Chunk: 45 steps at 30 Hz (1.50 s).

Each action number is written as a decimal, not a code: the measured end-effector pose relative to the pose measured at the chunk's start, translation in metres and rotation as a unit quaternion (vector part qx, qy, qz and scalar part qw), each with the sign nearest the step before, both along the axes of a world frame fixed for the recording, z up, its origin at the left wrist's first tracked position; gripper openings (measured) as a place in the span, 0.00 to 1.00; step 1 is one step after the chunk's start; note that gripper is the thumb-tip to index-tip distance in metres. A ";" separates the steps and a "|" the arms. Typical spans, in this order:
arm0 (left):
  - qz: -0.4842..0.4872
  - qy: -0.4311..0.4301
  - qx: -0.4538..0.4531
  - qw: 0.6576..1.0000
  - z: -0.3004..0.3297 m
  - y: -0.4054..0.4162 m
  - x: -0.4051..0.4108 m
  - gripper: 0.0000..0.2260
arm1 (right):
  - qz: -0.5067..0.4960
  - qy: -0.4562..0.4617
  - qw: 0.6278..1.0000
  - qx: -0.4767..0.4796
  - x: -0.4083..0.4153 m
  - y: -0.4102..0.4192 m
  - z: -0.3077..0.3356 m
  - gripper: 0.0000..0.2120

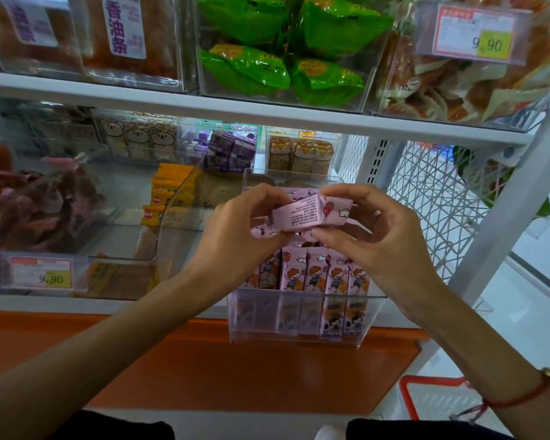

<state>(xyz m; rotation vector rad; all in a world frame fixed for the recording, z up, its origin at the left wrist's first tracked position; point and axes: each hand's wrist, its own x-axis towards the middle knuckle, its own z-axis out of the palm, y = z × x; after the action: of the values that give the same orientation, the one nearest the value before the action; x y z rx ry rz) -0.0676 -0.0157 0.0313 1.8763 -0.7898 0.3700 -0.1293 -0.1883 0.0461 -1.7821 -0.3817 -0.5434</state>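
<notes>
Nearest, at the lower right, the rim of a red basket (407,398) shows on the floor. It lies just beside the right corner of the orange ledge (235,360), which runs below the shelving. A red cord bracelet (521,395) circles the right wrist above the basket.

Beyond the ledge, a clear bin (299,331) sticks out past the front edge of the lower shelf (77,303), near its right end. A row of pink packets (311,271) stands upright inside it, against its front wall, packed side by side.

Directly over that row, both hands hold one pink packet (299,214) lying crosswise, printed back up and clear of the bin. The left hand (235,230) has its fingers curled round the packet's left end. The right hand (378,236) pinches the right end between thumb and bent fingers. There is open air between the packet and the row below.

Left of the bin, a price tag (42,274) hangs at the shelf's front edge, with yellow packets (165,198) in a bin behind it. On the right, a white wire mesh panel (426,201) closes off the shelf's end, close beside the right hand.

Farthest up, the upper shelf (172,103) overhangs the hands and carries green packets (267,68).
</notes>
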 end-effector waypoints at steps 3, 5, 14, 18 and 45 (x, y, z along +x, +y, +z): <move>-0.003 0.022 0.008 1.000 -0.001 0.001 0.001 0.18 | -0.015 0.018 1.000 0.014 0.000 -0.003 0.000 0.19; -0.026 0.051 0.020 0.998 -0.001 -0.001 -0.001 0.19 | -0.046 0.055 0.996 0.055 0.003 -0.007 0.000 0.21; -0.068 0.229 -0.027 0.971 0.011 -0.017 -0.021 0.16 | -0.072 0.219 0.957 0.177 0.010 -0.016 -0.012 0.16; -0.066 0.252 -0.018 0.965 0.012 -0.018 -0.023 0.19 | -0.054 0.230 0.956 0.173 0.009 -0.015 -0.012 0.14; 0.031 -0.118 0.361 0.924 -0.019 -0.015 0.012 0.16 | -0.107 0.099 0.892 -0.429 0.060 -0.020 -0.005 0.11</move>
<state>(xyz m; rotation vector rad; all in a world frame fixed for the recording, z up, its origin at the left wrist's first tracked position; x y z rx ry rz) -0.0559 -0.0303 0.0121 2.5815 -1.1371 0.3781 -0.0696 -0.2083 0.0407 -2.7365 -0.3011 -0.3501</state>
